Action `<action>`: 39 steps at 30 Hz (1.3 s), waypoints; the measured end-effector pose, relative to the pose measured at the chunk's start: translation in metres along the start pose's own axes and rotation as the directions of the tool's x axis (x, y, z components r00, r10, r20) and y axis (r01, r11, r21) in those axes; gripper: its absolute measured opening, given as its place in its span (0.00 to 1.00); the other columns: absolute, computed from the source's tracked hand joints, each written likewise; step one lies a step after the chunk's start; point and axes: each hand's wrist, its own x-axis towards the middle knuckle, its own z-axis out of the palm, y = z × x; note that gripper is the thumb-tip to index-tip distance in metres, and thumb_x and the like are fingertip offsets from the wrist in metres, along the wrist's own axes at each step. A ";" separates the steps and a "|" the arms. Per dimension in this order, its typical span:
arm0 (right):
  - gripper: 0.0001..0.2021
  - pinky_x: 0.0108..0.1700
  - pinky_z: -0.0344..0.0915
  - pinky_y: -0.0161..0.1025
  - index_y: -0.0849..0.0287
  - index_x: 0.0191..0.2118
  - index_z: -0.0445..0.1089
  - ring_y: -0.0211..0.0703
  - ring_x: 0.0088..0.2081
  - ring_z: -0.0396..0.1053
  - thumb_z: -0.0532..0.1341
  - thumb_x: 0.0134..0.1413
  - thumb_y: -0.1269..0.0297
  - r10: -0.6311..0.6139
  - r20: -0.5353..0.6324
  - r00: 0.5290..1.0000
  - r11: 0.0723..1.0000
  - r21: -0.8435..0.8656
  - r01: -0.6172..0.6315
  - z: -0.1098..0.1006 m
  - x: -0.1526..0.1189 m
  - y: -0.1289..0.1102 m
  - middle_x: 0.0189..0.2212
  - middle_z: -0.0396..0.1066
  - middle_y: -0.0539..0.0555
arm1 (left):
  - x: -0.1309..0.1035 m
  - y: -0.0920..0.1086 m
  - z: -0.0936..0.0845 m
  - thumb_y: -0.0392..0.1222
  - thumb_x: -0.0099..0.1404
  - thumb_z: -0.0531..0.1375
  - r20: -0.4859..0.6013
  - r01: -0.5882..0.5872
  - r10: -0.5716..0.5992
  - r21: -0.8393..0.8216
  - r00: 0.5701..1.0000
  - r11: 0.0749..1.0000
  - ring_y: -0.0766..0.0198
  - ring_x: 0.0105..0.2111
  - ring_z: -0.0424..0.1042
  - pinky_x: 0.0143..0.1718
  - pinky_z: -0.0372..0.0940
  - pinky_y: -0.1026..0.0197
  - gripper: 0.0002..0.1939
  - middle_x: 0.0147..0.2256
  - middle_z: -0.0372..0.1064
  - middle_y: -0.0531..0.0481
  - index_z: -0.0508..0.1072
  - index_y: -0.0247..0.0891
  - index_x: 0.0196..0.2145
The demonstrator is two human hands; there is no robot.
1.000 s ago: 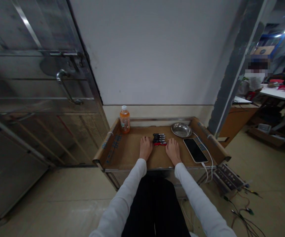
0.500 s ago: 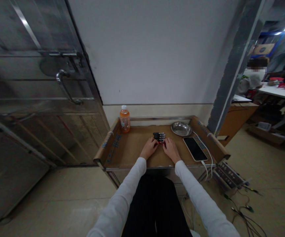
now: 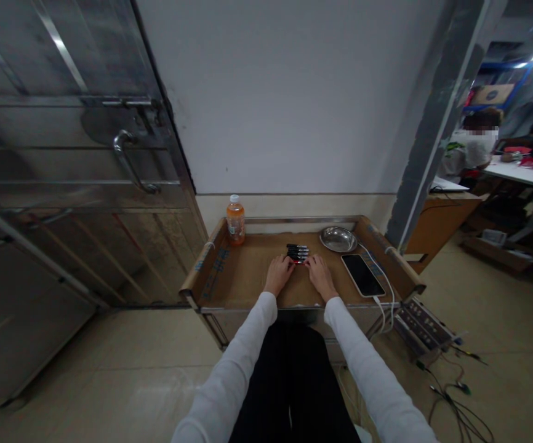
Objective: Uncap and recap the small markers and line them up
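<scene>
Several dark pens (image 3: 298,250) lie side by side, crosswise, on the cardboard-covered table (image 3: 252,283). Nearest to me in the row is a red pen (image 3: 298,262). My left hand (image 3: 279,274) has its fingertips closed on the red pen's left end, and my right hand (image 3: 320,277) has its fingertips closed at the right end. Both palms face down, with the wrists near the table's front edge.
An orange drink bottle (image 3: 236,221) stands at the back left. At the back right is a steel bowl (image 3: 338,239), with a phone (image 3: 363,275) and its white cable (image 3: 392,289) in front. Raised cardboard sides border the table. A person (image 3: 474,144) sits far right.
The view has shifted slightly. More of the red pen shows between my fingertips, and my hands sit a little further from the dark pens.
</scene>
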 end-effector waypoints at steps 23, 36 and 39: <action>0.13 0.47 0.60 0.39 0.60 0.44 0.68 0.44 0.44 0.67 0.47 0.64 0.68 0.130 -0.139 0.982 0.988 0.106 -0.116 0.010 0.014 -0.019 0.42 0.70 0.58 | 0.010 0.005 0.010 0.39 0.70 0.49 -0.099 -0.015 0.010 -0.054 0.995 0.998 0.59 0.42 0.67 0.47 0.60 0.57 0.09 0.39 0.69 0.46 0.69 0.38 0.40; 0.15 0.50 0.63 0.37 0.59 0.49 0.66 0.41 0.48 0.67 0.46 0.64 0.68 0.036 -0.090 0.995 0.926 0.376 0.001 0.012 0.013 -0.018 0.47 0.70 0.57 | 0.007 0.002 0.009 0.37 0.68 0.50 -0.147 -0.008 -0.035 -0.285 0.989 0.959 0.62 0.44 0.68 0.48 0.62 0.59 0.08 0.41 0.69 0.47 0.67 0.38 0.43; 0.15 0.49 0.63 0.37 0.58 0.47 0.68 0.41 0.47 0.68 0.46 0.63 0.69 0.030 -0.074 0.997 0.920 0.391 0.001 0.013 0.013 -0.017 0.46 0.70 0.57 | 0.007 0.003 0.011 0.38 0.68 0.51 -0.123 0.018 -0.064 -0.342 0.990 0.940 0.63 0.41 0.70 0.45 0.64 0.60 0.07 0.40 0.70 0.48 0.66 0.39 0.43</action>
